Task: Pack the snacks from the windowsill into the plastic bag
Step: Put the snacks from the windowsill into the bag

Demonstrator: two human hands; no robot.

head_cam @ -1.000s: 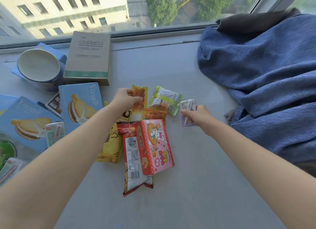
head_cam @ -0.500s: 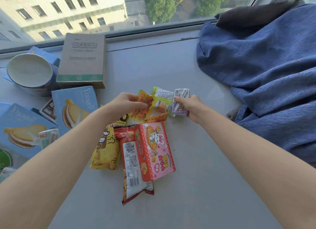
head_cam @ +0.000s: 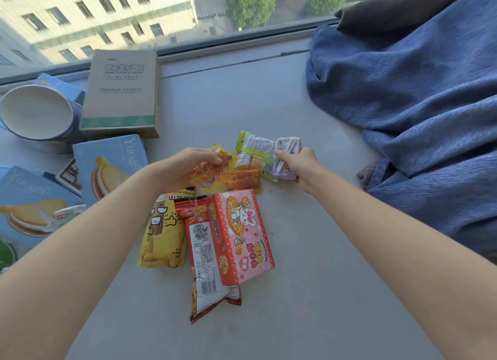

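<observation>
Gathering, early on: pinching an orange packet (head_cam: 212, 169) in the left grip (head_cam: 185, 169), clutching a small purple packet (head_cam: 286, 155) in the right grip (head_cam: 301, 169), both low over the windowsill (head_cam: 309, 252) behind the pink box (head_cam: 242, 233). Next, probably calls for carrying both to the plastic bag, nowhere in view. At left, a tipped paper bowl (head_cam: 35, 112), seemingly empty; biscuit boxes (head_cam: 110, 166) closed.

Bright daylight entered the window (head_cam: 242, 10) at 12 o'clock; shadows on the sill (head_cam: 309, 252) were soft, edges bowed.

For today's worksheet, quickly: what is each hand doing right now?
Left hand: pinches an orange snack packet.
Right hand: grips a small purple-white packet.
</observation>
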